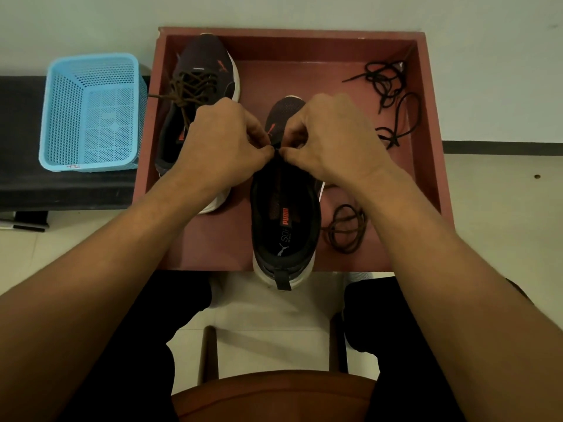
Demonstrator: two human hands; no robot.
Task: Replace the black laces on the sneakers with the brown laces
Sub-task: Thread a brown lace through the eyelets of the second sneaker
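Head view: my left hand (222, 141) and right hand (332, 138) meet thumb to thumb over the near sneaker (286, 226). Both have their fingers curled and pinch it at the top of the tongue. Whether a lace end is in the pinch, I can't tell. This sneaker sits at the front middle of the red tray (304, 77), unlaced, with its heel hanging over the tray's front edge. The far sneaker (201, 71) is in the tray's back-left, already laced brown. The black laces (390, 86) are tangled in the tray's back-right. The loose brown lace (345, 229) is coiled in the tray's front-right, just beside the near sneaker. The blue basket (91, 114) is left of the tray.
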